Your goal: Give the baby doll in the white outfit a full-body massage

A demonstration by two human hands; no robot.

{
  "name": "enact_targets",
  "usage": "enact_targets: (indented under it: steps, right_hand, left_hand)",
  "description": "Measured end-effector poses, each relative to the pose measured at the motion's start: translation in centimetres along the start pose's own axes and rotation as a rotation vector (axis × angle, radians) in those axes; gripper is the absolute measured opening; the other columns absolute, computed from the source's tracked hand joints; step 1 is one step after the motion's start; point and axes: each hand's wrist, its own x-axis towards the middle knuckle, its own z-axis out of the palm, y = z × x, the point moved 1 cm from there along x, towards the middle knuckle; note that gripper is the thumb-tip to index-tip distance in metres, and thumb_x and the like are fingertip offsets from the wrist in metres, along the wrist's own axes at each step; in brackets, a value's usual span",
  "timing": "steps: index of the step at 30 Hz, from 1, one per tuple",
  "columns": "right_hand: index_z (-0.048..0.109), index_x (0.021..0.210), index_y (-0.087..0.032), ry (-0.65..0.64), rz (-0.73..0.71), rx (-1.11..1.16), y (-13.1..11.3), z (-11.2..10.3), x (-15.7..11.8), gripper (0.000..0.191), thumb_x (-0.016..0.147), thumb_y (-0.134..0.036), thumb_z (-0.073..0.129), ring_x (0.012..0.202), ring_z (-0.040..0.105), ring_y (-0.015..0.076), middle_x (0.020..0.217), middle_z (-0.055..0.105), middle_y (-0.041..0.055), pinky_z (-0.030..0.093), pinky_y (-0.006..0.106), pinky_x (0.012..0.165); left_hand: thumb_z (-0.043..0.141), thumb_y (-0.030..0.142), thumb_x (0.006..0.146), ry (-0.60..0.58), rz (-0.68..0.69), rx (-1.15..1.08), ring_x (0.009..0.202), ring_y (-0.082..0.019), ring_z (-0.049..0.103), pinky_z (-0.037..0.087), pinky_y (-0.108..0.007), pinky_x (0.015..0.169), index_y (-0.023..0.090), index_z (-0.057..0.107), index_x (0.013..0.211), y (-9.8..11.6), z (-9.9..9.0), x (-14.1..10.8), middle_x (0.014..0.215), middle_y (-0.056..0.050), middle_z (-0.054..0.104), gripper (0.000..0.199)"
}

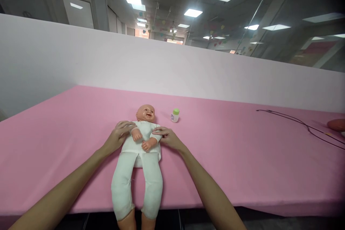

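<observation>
A baby doll (141, 154) in white long-sleeved top and white trousers lies on its back, its head toward the far wall and its lower legs past the table's near edge. Curved over the sleeve on the doll's left-hand side as I see it is my left hand (121, 133), fingers close together. My right hand (167, 137) holds the other sleeve from the opposite side, fingertips on the upper arm. The doll's forearms rest bent across its belly. Both thumbs are partly hidden. Just beyond my right hand stands a small bottle (175, 116) with a green cap.
A pink cloth (226, 158) covers the table. Thin black cables (293, 118) run along its right side, near an orange-brown object (336, 125) cut off by the frame. Behind the table rises a white partition (161, 68) with glass above it.
</observation>
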Motion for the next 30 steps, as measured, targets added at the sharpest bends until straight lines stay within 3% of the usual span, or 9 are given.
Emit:
enact_targets:
  steps: [2,4,8,12,16,20,23,27,30]
  right_hand:
    - [0.086,0.106,-0.029,-0.011,-0.001,-0.008,-0.3,0.2,0.0,0.029,0.077,-0.032,0.084,0.119,0.067,0.0299,0.127,0.075,0.0078,0.052,0.046,0.104]
    - [0.086,0.107,-0.027,0.064,0.034,0.047,0.0,-0.1,0.0,0.032,0.075,-0.032,0.086,0.116,0.068,0.0295,0.123,0.076,0.0078,0.052,0.045,0.102]
    - [0.083,0.099,-0.021,0.358,0.17,0.285,1.9,-1.3,0.2,0.036,0.071,-0.043,0.092,0.085,0.067,0.0212,0.094,0.078,0.0042,0.054,0.036,0.082]
    - [0.078,0.08,-0.018,0.546,0.289,0.42,3.8,-2.2,0.4,0.047,0.06,-0.056,0.097,0.061,0.05,0.0128,0.066,0.064,-0.0013,0.046,0.029,0.063]
    - [0.082,0.088,-0.019,0.438,0.225,0.374,3.3,-2.1,0.4,0.041,0.066,-0.05,0.096,0.076,0.064,0.0186,0.082,0.075,0.0032,0.053,0.035,0.078]
    - [0.086,0.1,-0.024,0.107,0.067,0.125,1.0,-1.2,0.1,0.029,0.074,-0.035,0.09,0.109,0.069,0.0285,0.115,0.078,0.008,0.053,0.044,0.099]
    - [0.087,0.102,-0.028,-0.05,-0.001,0.009,0.2,-0.7,0.0,0.028,0.075,-0.033,0.087,0.117,0.068,0.0305,0.124,0.075,0.0091,0.051,0.047,0.104]
    - [0.086,0.104,-0.026,0.066,0.056,0.086,0.8,-0.9,0.1,0.036,0.07,-0.036,0.091,0.116,0.068,0.0319,0.123,0.077,0.0097,0.052,0.049,0.103]
    - [0.084,0.107,-0.024,0.228,0.117,0.232,1.7,-1.3,0.3,0.042,0.069,-0.04,0.093,0.106,0.069,0.0281,0.114,0.079,0.0078,0.053,0.045,0.097]
  left_hand:
    - [0.058,0.027,0.095,-0.036,0.04,0.02,0.126,-0.03,0.059,0.046,-0.051,0.109,0.03,0.081,0.117,0.2,0.2,0.0,0.127,-0.008,0.075,0.033]
    - [0.062,0.031,0.093,0.024,-0.061,-0.044,0.125,-0.031,0.061,0.05,-0.048,0.103,0.028,0.081,0.117,-0.2,0.1,0.0,0.128,-0.009,0.074,0.031]
    - [0.073,0.047,0.086,0.326,-0.387,-0.319,0.102,-0.029,0.069,0.057,-0.039,0.083,0.02,0.074,0.109,-2.0,-0.5,0.1,0.11,-0.011,0.075,0.035]
    - [0.085,0.058,0.071,0.562,-0.659,-0.516,0.077,-0.022,0.068,0.057,-0.037,0.075,0.018,0.066,0.092,-3.6,-1.2,-0.3,0.085,-0.005,0.07,0.049]
    - [0.083,0.059,0.075,0.463,-0.54,-0.456,0.085,-0.025,0.07,0.058,-0.038,0.079,0.018,0.07,0.1,-2.6,-1.3,0.0,0.095,-0.008,0.073,0.049]
    - [0.079,0.05,0.082,0.13,-0.285,-0.254,0.114,-0.033,0.067,0.055,-0.043,0.093,0.022,0.081,0.11,-0.9,-0.9,0.5,0.121,-0.012,0.076,0.039]
    - [0.078,0.046,0.081,-0.022,-0.204,-0.144,0.121,-0.036,0.064,0.053,-0.047,0.098,0.026,0.086,0.103,-0.6,-0.6,0.6,0.121,-0.013,0.076,0.031]
    - [0.079,0.043,0.08,0.045,-0.284,-0.205,0.116,-0.035,0.067,0.056,-0.043,0.09,0.024,0.085,0.107,-0.7,-0.7,0.5,0.124,-0.013,0.075,0.034]
    - [0.08,0.045,0.079,0.231,-0.386,-0.289,0.107,-0.032,0.07,0.057,-0.039,0.087,0.021,0.081,0.11,-1.2,-0.9,0.4,0.117,-0.011,0.077,0.039]
